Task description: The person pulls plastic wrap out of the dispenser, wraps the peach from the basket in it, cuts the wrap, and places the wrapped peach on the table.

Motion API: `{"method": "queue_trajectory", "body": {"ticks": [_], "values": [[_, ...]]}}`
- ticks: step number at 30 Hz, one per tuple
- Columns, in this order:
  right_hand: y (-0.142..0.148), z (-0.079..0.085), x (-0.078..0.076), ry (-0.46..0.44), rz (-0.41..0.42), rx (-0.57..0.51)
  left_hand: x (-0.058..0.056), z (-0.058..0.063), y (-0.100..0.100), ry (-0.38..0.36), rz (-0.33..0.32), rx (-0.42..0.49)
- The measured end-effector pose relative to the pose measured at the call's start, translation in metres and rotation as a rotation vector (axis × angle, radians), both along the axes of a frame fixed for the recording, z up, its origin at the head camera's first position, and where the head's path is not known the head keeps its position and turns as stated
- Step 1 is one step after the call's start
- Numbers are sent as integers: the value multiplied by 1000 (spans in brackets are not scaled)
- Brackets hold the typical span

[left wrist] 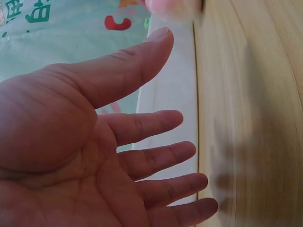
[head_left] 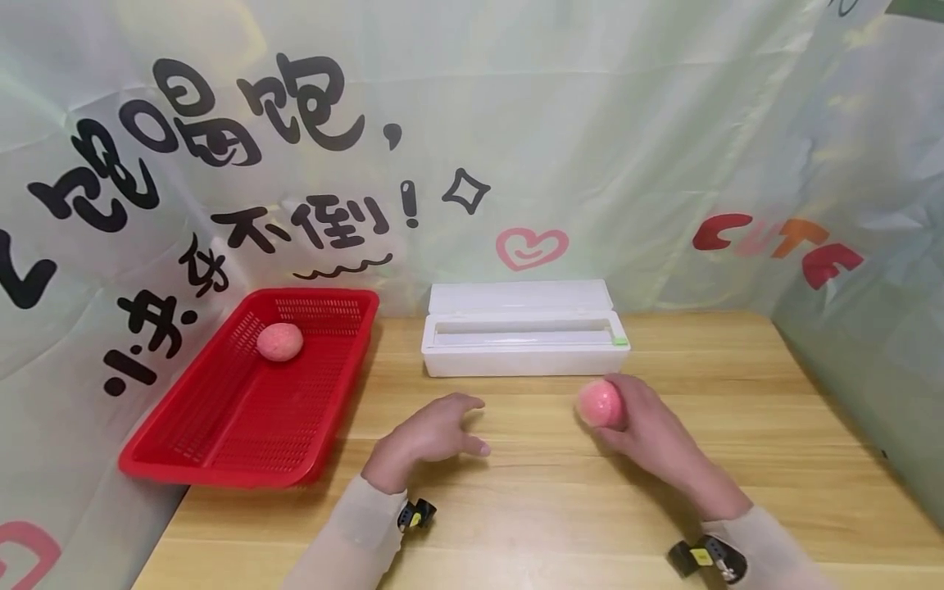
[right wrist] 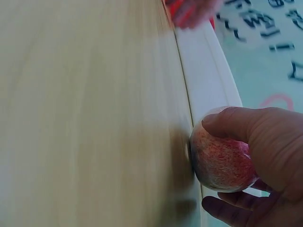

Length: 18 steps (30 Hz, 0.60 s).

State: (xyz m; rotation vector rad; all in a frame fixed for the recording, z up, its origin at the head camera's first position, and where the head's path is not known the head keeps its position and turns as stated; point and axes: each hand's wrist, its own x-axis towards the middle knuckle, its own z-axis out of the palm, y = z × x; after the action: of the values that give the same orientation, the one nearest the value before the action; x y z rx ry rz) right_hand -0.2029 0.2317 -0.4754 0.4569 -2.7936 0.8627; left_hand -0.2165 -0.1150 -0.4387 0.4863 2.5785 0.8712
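A pink, round peach (head_left: 600, 403) is gripped by my right hand (head_left: 649, 426) above the right half of the table. In the right wrist view the thumb lies over the near side of the peach (right wrist: 222, 158), whose surface looks glossy; other fingers are partly hidden behind it. My left hand (head_left: 435, 430) hovers over the table left of the peach, holding nothing. Its fingers (left wrist: 156, 189) are spread and nearly straight in the left wrist view. A second pink peach (head_left: 280, 342) lies in the red basket (head_left: 317, 459) at the left.
Behind the hands stands a long white box (head_left: 525, 362) with its lid (head_left: 519, 297) raised and a small green piece (head_left: 619, 341) at its right end. A printed cloth (head_left: 642, 164) hangs behind and beside the wooden table (head_left: 531, 524).
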Motion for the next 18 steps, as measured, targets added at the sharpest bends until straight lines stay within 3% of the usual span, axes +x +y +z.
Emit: {"method": "queue_trajectory", "body": {"ticks": [4,9,18], "values": [[35,3,-5,-24,-71,15,0,-1,-1,-4,-4,-3],[71,2,-23,-76,-189,76,0,-2,0,0,-8,-4],[99,2,-62,-82,-265,45,1,-6,0,18,-4,-36]]}}
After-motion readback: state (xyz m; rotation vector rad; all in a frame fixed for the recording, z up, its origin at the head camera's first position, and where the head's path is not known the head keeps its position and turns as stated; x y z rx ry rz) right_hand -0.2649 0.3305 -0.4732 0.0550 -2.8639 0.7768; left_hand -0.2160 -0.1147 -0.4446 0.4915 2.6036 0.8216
